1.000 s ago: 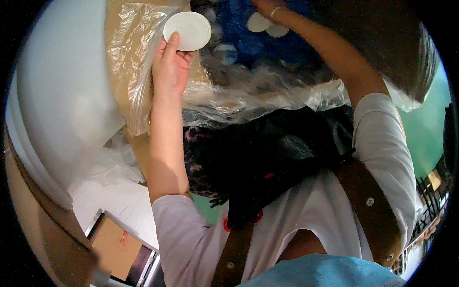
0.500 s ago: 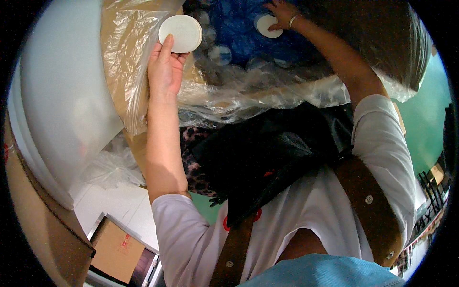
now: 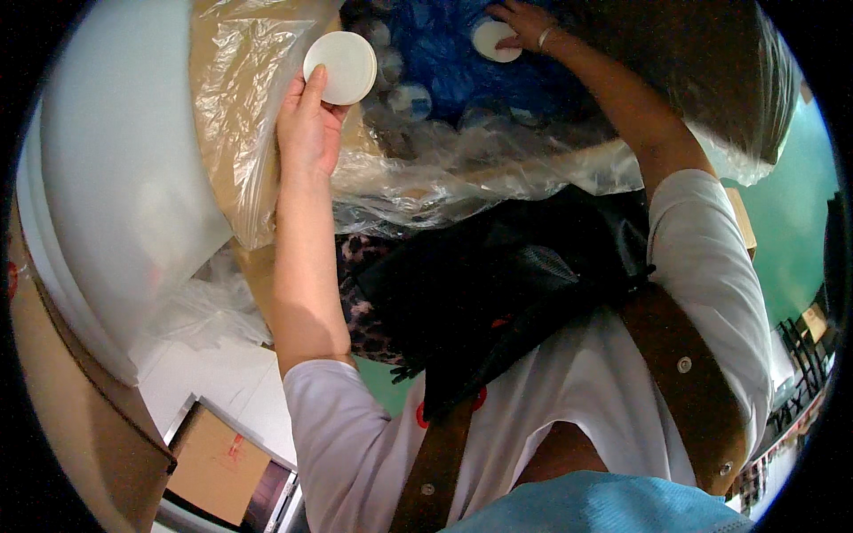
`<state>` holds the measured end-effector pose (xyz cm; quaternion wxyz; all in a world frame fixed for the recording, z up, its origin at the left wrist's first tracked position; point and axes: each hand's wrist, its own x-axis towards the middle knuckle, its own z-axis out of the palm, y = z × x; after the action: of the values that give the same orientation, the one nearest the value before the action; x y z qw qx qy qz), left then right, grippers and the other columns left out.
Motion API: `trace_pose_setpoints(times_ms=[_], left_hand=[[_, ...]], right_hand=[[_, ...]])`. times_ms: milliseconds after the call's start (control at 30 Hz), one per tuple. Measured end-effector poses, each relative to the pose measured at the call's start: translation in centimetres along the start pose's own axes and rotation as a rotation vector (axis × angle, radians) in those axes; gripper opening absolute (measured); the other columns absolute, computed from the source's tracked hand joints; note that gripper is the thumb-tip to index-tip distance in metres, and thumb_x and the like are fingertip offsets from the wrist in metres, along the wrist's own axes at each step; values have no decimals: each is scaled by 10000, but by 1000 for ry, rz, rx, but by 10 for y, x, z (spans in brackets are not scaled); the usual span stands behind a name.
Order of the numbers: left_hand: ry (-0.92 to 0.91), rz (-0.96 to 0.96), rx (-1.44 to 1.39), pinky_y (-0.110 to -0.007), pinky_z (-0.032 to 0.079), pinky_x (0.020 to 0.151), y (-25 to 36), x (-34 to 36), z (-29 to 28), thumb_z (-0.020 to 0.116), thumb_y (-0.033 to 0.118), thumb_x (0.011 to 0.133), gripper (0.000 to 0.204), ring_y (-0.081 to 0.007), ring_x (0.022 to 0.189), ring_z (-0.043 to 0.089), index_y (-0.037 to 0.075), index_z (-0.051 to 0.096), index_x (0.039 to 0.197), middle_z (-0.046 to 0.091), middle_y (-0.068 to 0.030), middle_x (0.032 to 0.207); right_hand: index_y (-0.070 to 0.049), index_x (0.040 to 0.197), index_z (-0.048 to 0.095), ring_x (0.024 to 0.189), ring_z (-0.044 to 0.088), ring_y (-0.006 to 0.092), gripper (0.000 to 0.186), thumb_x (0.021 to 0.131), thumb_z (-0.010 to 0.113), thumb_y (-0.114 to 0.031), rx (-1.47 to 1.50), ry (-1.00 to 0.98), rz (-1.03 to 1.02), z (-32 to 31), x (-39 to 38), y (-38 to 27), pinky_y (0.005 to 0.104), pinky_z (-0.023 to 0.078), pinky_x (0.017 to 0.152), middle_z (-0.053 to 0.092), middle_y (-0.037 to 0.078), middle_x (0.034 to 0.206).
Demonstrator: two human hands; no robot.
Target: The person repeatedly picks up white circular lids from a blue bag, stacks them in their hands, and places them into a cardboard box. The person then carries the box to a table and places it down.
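Note:
My left hand (image 3: 309,133) grips a small stack of white round discs (image 3: 342,67), its thumb pressed on the top face and the fingers underneath. Farther right, my right hand (image 3: 526,25) holds another white round disc (image 3: 494,43) by its edge, with the thumb over it and some fingers reaching past it. That disc is just above blue plastic film (image 3: 435,53) inside a large cardboard box. Clear round containers (image 3: 410,101) show beside and under the film; most of them are in shadow.
Clear plastic sheeting (image 3: 480,173) drapes over the near side of the box. White foam sheets (image 3: 124,178) stand on the left. A smaller cardboard carton (image 3: 218,466) sits at the lower left, and green floor (image 3: 795,213) shows on the right.
My right hand and its disc have shifted slightly away and to the left. The discs in my left hand have moved a little nearer and to the right.

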<state>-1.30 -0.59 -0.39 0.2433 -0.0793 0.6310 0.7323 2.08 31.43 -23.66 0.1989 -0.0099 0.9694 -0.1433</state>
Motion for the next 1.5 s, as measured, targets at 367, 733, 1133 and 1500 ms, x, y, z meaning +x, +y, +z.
trace_pose_setpoints(times_ms=[367,733,1133,1500], left_hand=[[-17,7,16,-303,456,798,-4,2,-5,506,153,884,319,-165,986,527,49,459,1182,530,-66,1122],[-18,9,17,-294,460,783,-5,0,-13,505,155,886,323,-158,973,530,49,461,1187,529,-64,1127],[-32,34,91,-319,471,780,-9,-1,-15,501,125,884,330,-160,979,528,82,454,1208,528,-65,1117],[-90,20,36,-334,495,764,-11,4,-7,516,101,870,290,-177,953,549,53,468,1152,526,-78,1093]], right_hand=[[-59,1345,266,1224,332,345,863,687,702,-406,282,9,405,34,13,8,457,350,965,283,169,1377],[-69,1189,498,1035,507,334,540,722,688,-261,373,42,122,29,22,9,466,425,854,529,164,1143],[-47,991,584,819,590,254,392,821,562,-399,579,263,40,-43,-7,-78,377,485,693,618,122,881],[-41,919,576,594,574,95,150,798,638,-106,1684,-235,-259,-113,-46,-173,200,442,504,614,27,715]])
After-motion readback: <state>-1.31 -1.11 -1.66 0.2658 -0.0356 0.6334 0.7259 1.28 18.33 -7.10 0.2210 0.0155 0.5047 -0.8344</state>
